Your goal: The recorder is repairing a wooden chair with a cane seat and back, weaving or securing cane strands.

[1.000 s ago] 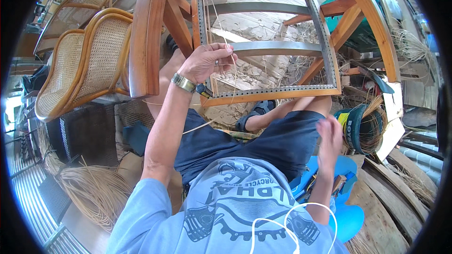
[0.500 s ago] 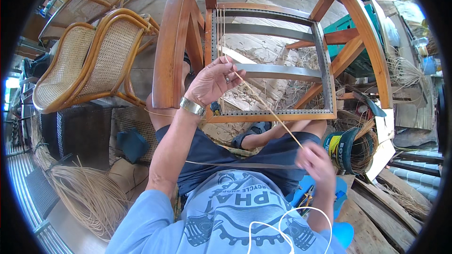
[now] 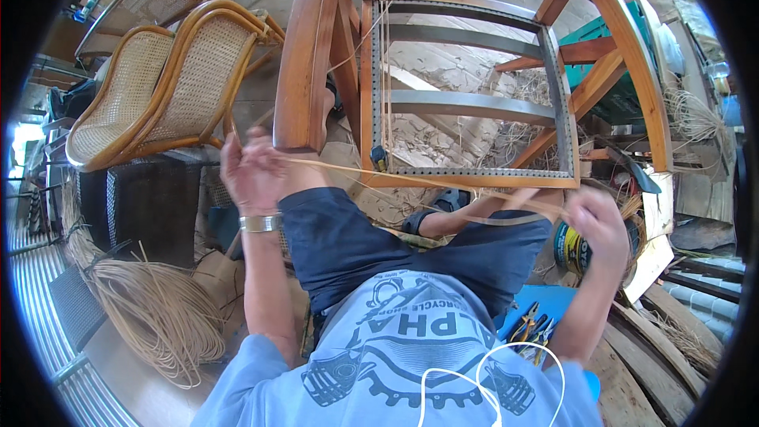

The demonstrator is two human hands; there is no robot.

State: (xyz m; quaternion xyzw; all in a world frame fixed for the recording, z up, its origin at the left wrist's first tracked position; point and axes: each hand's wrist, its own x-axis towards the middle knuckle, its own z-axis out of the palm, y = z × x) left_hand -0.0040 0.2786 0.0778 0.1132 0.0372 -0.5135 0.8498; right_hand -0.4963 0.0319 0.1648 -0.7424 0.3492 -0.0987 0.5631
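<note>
Pale thin cane strand [image 3: 340, 165] spans left to right, across near side of brown wooden chair frame [image 3: 522, 179] with open seat; sagging right part could catch on dark blue shorts [image 3: 506, 249] or frame corner, and hard pull might kink it; left hand [image 3: 254, 172] beside near end of curved brown wooden armrest [image 3: 304, 71], fingers blurred, cannot tell grip; right hand [image 3: 598, 225] closed round strand, wrist bent inward, forearm slanting outward

Thin, pale-tan flat cane strand [image 3: 340, 166] — held slack-bowed, running left to right across the near rail in view, right end doubled and blurred. Glossy brown wooden chair [image 3: 304, 55]: rectangular seat frame open, perforated inner edges, curved grey crossbars — a few light cane strands [image 3: 388, 71] strung along its left side.
</note>
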